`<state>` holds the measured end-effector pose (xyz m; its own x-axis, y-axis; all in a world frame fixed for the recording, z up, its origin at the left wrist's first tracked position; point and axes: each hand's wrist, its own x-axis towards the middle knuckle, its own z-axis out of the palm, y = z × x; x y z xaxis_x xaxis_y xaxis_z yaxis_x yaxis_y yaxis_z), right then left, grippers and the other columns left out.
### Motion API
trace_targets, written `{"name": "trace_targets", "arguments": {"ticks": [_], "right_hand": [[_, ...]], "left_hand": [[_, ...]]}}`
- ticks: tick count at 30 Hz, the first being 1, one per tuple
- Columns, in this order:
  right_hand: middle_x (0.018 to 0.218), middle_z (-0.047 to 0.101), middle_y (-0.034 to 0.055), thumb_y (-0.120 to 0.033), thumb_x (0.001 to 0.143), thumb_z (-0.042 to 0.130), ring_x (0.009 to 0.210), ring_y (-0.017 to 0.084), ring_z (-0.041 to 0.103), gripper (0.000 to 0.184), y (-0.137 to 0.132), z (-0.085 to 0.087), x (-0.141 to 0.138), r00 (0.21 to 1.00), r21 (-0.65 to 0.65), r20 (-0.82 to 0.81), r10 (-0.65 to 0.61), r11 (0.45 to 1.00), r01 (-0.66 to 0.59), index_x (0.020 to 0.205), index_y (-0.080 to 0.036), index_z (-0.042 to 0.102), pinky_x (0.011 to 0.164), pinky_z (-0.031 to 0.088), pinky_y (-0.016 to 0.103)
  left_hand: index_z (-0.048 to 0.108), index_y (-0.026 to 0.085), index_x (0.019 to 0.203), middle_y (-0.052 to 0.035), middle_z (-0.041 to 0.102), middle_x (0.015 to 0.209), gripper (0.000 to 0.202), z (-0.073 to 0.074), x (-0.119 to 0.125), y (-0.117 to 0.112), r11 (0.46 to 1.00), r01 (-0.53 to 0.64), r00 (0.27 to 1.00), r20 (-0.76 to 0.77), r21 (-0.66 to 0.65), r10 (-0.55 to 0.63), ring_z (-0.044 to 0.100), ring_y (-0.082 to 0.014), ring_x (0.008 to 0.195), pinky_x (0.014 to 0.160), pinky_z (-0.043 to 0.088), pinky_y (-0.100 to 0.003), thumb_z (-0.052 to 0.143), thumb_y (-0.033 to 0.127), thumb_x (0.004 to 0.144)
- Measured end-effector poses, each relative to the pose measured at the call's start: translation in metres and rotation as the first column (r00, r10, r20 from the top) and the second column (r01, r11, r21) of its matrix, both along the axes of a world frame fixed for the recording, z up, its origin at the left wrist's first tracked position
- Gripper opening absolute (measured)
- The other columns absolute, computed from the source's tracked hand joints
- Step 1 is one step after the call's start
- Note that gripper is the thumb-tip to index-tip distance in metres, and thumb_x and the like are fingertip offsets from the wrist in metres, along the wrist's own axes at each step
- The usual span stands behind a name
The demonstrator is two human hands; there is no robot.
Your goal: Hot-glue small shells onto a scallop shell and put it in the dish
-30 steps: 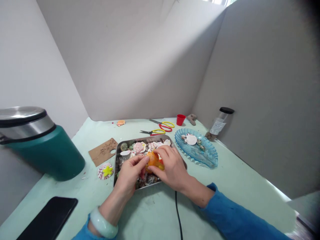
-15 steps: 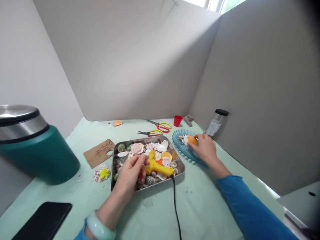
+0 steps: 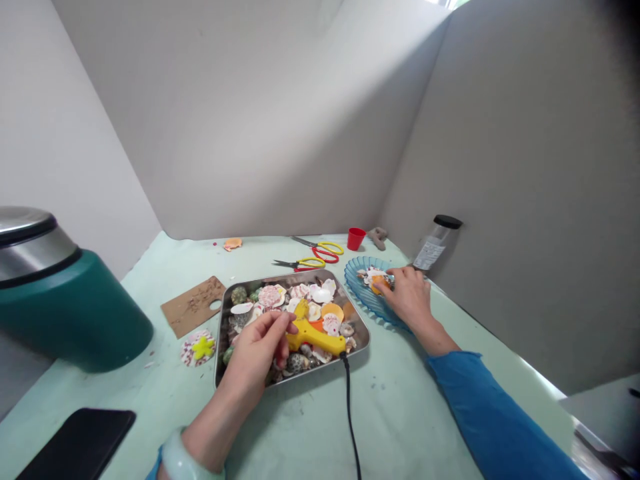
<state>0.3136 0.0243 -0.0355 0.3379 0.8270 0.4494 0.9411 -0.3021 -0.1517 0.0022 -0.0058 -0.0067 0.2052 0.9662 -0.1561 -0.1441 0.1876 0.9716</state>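
My left hand (image 3: 261, 347) hovers over the near left part of a metal tray (image 3: 367, 337), its thumb and forefinger pinched together; whatever they hold, if anything, is too small to make out. Beside those fingertips a yellow glue gun (image 3: 320, 339) rests on the mixed seashells (image 3: 300, 363) filling the tray. Over at the right, my right hand (image 3: 407, 293) reaches into a blue scalloped plate (image 3: 353, 280). Its thumb and fingers are closed on an orange shell (image 3: 381, 285), partly covered by them. Small white shells (image 3: 369, 273) lie beside it.
A black cord (image 3: 351, 413) trails from the glue gun to the front edge. Left stand a big green flask (image 3: 75, 313), a phone (image 3: 75, 443), a brown card (image 3: 193, 308) and a shell with a yellow starfish shape (image 3: 203, 347). Behind are scissors (image 3: 317, 262), a red cup (image 3: 356, 239) and a jar (image 3: 434, 245).
The orange shell in my right hand has moved slightly left and down in the blue plate. My left hand keeps its pinch over the tray. The view has shifted a little.
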Motion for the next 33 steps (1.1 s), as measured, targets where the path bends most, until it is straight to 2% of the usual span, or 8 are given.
{"name": "trace_targets", "arguments": {"ticks": [5, 8, 10, 15, 20, 23, 29, 33], "right_hand": [[0.11, 0.064, 0.0168, -0.036, 0.093, 0.05, 0.098, 0.028, 0.058, 0.033, -0.016, 0.017, -0.033, 0.963, 0.029, -0.108, 0.247, 0.969, -0.245, 0.107, -0.011, 0.065, 0.083, 0.044, 0.037], [0.089, 0.07, 0.0022, -0.041, 0.097, 0.045, 0.079, 0.016, 0.062, 0.031, -0.035, 0.034, -0.07, 0.849, -0.032, -0.201, 0.488, 0.863, -0.504, 0.089, -0.022, 0.068, 0.071, 0.046, 0.024], [0.084, 0.07, 0.0006, -0.043, 0.098, 0.044, 0.073, 0.016, 0.062, 0.032, -0.049, 0.042, -0.096, 0.732, -0.098, -0.279, 0.622, 0.74, -0.666, 0.089, -0.023, 0.067, 0.065, 0.043, 0.024], [0.089, 0.072, 0.0058, -0.044, 0.087, 0.062, 0.078, 0.023, 0.064, 0.026, -0.064, 0.042, -0.129, 0.742, -0.282, -0.203, 0.639, 0.688, -0.669, 0.096, -0.02, 0.065, 0.06, 0.036, 0.028], [0.093, 0.072, 0.0058, -0.04, 0.091, 0.055, 0.082, 0.024, 0.066, 0.024, -0.057, 0.038, -0.115, 0.753, -0.291, -0.211, 0.623, 0.695, -0.657, 0.103, -0.022, 0.064, 0.061, 0.036, 0.028], [0.095, 0.071, 0.0055, -0.039, 0.092, 0.054, 0.086, 0.025, 0.066, 0.021, -0.053, 0.039, -0.106, 0.732, -0.294, -0.213, 0.647, 0.672, -0.679, 0.102, -0.023, 0.064, 0.064, 0.038, 0.028], [0.091, 0.07, 0.0074, -0.042, 0.093, 0.054, 0.086, 0.026, 0.064, 0.024, -0.053, 0.034, -0.105, 0.713, -0.273, -0.169, 0.681, 0.663, -0.697, 0.098, -0.02, 0.064, 0.065, 0.04, 0.03], [0.093, 0.07, 0.0071, -0.039, 0.093, 0.055, 0.087, 0.026, 0.065, 0.021, -0.052, 0.028, -0.103, 0.701, -0.243, -0.155, 0.696, 0.661, -0.71, 0.099, -0.021, 0.064, 0.065, 0.041, 0.031]], "left_hand": [[0.064, 0.013, 0.095, 0.0001, 0.064, 0.076, 0.038, -0.002, -0.001, 0.001, 0.996, -0.089, 0.989, 0.119, 0.013, 0.087, 0.043, -0.0046, 0.042, 0.036, 0.033, -0.018, 0.071, 0.04, 0.07], [0.064, 0.011, 0.095, 0.0004, 0.062, 0.075, 0.035, -0.004, -0.003, 0.002, 0.989, -0.138, 0.977, 0.17, 0.048, 0.128, 0.044, -0.0045, 0.044, 0.039, 0.036, -0.018, 0.069, 0.037, 0.073], [0.063, 0.011, 0.095, 0.0011, 0.061, 0.073, 0.033, -0.005, -0.005, 0.002, 0.981, -0.175, 0.971, 0.181, 0.079, 0.159, 0.043, -0.0043, 0.044, 0.039, 0.034, -0.018, 0.067, 0.037, 0.074], [0.06, 0.012, 0.099, -0.0002, 0.06, 0.078, 0.033, -0.001, -0.016, 0.006, 0.964, -0.141, 0.987, -0.049, 0.226, 0.156, 0.043, -0.004, 0.046, 0.042, 0.034, -0.018, 0.056, 0.039, 0.079], [0.063, 0.014, 0.097, 0.0011, 0.059, 0.066, 0.03, 0.004, -0.038, 0.017, 0.952, -0.098, 0.941, -0.283, 0.291, 0.184, 0.047, -0.009, 0.045, 0.041, 0.037, -0.022, 0.057, 0.035, 0.078], [0.068, 0.016, 0.088, 0.0005, 0.061, 0.061, 0.02, 0.005, -0.046, 0.023, 0.933, -0.015, 0.86, -0.472, 0.36, 0.196, 0.053, -0.0126, 0.049, 0.049, 0.043, -0.025, 0.06, 0.03, 0.077], [0.074, 0.022, 0.088, -0.0065, 0.069, 0.098, 0.023, 0.004, -0.039, 0.025, 0.842, 0.282, 0.631, -0.75, 0.461, 0.199, 0.062, -0.0246, 0.096, 0.09, 0.045, -0.036, 0.063, 0.013, 0.071], [0.073, 0.022, 0.095, -0.0098, 0.063, 0.106, 0.025, 0.002, -0.032, 0.022, 0.771, 0.477, 0.401, -0.885, 0.422, 0.237, 0.059, -0.0265, 0.102, 0.091, 0.045, -0.038, 0.06, 0.014, 0.075]]}}
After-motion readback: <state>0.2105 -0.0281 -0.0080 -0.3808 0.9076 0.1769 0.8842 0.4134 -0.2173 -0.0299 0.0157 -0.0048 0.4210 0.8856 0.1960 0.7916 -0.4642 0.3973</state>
